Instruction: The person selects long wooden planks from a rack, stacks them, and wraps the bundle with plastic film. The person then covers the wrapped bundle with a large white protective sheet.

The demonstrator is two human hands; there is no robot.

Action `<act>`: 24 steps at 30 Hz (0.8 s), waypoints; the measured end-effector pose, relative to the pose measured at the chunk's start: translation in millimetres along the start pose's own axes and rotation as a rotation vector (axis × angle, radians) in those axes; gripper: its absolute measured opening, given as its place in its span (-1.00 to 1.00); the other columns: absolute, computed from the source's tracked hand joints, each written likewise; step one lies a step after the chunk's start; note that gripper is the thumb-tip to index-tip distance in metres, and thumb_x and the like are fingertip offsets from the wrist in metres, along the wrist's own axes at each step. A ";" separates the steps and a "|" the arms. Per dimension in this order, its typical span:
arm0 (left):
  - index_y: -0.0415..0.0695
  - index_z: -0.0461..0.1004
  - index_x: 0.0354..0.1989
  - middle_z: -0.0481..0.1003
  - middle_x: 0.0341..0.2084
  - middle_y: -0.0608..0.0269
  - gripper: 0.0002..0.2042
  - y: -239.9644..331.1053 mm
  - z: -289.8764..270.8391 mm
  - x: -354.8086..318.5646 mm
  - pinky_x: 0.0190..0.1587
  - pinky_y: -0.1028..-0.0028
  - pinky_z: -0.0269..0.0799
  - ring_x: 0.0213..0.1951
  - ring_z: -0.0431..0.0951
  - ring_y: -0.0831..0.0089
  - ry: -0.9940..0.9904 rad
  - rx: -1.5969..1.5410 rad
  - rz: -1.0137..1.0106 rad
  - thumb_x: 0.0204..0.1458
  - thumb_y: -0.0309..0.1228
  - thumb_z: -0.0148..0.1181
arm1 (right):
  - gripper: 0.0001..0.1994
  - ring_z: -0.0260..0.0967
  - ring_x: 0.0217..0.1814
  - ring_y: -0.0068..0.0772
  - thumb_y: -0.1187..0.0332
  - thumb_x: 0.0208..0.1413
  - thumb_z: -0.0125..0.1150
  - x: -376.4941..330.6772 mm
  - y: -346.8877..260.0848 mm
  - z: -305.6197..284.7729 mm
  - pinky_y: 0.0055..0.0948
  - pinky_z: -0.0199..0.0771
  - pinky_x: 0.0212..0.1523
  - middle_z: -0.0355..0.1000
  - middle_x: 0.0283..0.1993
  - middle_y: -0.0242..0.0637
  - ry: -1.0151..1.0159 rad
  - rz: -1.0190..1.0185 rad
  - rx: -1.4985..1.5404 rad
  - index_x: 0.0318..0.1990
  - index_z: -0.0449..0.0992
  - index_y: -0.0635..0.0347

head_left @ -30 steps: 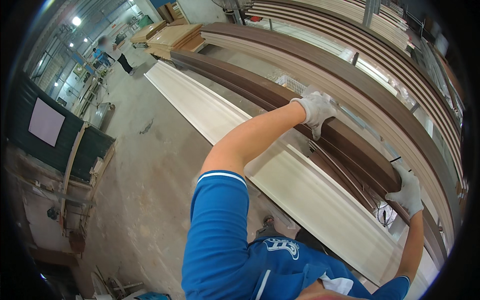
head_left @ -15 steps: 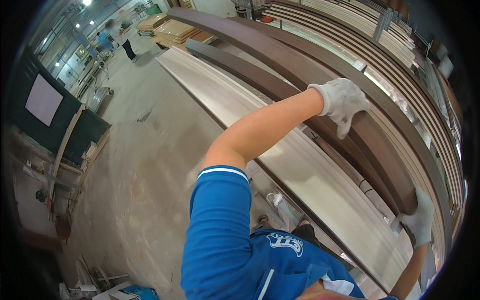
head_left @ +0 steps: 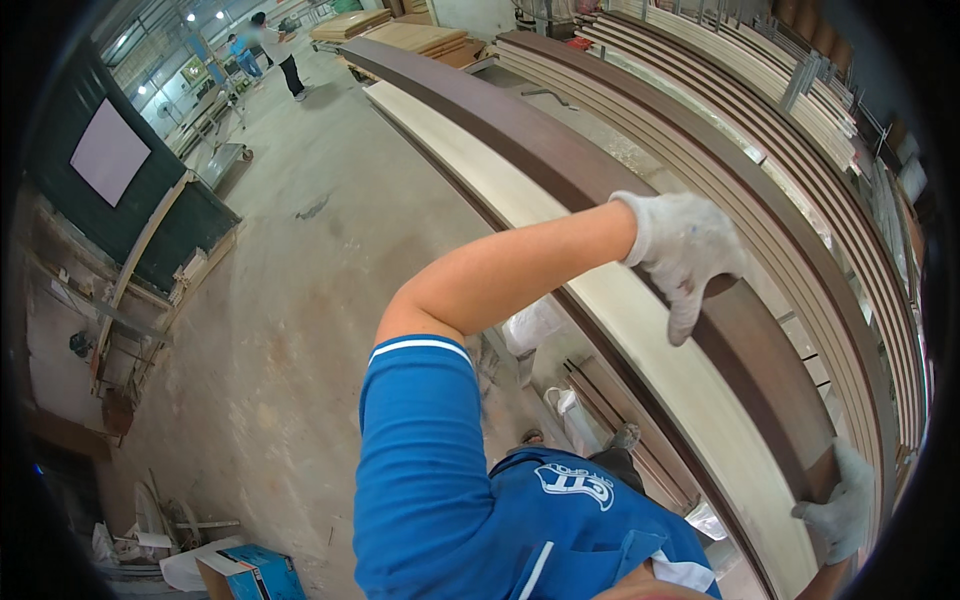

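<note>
A long brown board (head_left: 545, 140) stretches diagonally from the far middle to the lower right. My left hand (head_left: 688, 258), in a pale knitted glove, is closed across its width, with the thumb down the near side. Closer to the lower right end, my right hand (head_left: 845, 505), also gloved, grips the same board, its thumb on the near side. A cream-faced board (head_left: 690, 395) with a dark edge runs alongside, nearer my body. Whether the two boards touch is hard to tell.
Stacked brown-edged boards (head_left: 800, 200) fill the right side, beyond the held board. Sheet stacks (head_left: 425, 42) lie at the far end. Someone stands (head_left: 288, 68) on the floor at far left. A blue box (head_left: 258, 575) sits lower left, and a dark green panel (head_left: 60, 215) stands left.
Both hands have shifted toward the lower edge with the brown board, which has come away from the stacked boards and nearer the cream one. More floor shows between it and the stack.
</note>
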State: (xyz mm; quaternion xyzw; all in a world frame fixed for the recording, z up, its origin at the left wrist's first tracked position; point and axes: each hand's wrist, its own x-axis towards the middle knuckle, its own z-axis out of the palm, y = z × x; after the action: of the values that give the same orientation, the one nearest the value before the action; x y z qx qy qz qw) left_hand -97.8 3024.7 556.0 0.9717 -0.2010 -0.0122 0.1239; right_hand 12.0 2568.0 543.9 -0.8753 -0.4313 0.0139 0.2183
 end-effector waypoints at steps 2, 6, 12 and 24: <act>-0.16 0.63 -0.13 0.61 -0.33 0.00 -0.29 -3.5 22.5 -10.3 -0.09 0.15 0.55 -0.19 0.63 -0.03 -0.015 -0.049 -0.011 -0.61 -0.11 0.63 | -0.14 0.43 -0.22 0.09 0.29 -0.84 0.55 -0.7 -8.7 13.0 -0.26 0.44 -0.10 0.39 -0.30 0.07 -0.150 0.000 -0.105 -0.09 0.48 0.43; -0.18 0.61 -0.28 0.59 -0.38 0.02 -0.37 -9.8 59.7 -24.5 -0.15 0.13 0.51 -0.22 0.62 -0.02 -0.112 -0.140 -0.041 -0.60 -0.10 0.66 | -0.27 0.41 -0.36 0.11 0.07 -0.80 0.59 -6.6 -26.4 47.0 -0.18 0.38 -0.28 0.38 -0.45 0.00 -0.247 0.006 -0.104 -0.31 0.48 0.31; -0.15 0.58 -0.30 0.57 -0.38 0.05 -0.40 -14.9 82.0 -25.4 -0.14 0.14 0.49 -0.19 0.61 -0.01 -0.192 -0.160 -0.110 -0.53 -0.06 0.65 | -0.24 0.39 -0.42 0.06 0.01 -0.75 0.56 -15.8 -24.6 69.7 -0.19 0.34 -0.33 0.35 -0.51 -0.04 -0.298 0.054 -0.086 -0.25 0.54 0.29; -0.05 0.58 -0.15 0.52 -0.23 0.21 -0.42 22.4 114.4 -38.1 0.14 0.12 0.36 -0.06 0.55 0.21 0.024 0.396 -0.127 -0.41 -0.05 0.53 | -0.16 0.41 -0.12 -0.02 0.12 -0.61 0.56 -42.5 -10.2 89.5 -0.15 0.36 -0.15 0.46 -0.19 -0.13 -0.122 -0.124 -0.364 0.05 0.52 0.22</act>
State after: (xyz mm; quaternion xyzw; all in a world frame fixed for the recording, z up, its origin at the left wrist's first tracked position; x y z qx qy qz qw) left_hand -149.9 2992.8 449.7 0.9878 -0.1362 0.0313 -0.0684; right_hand -41.4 2574.1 460.1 -0.8695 -0.4923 -0.0247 0.0304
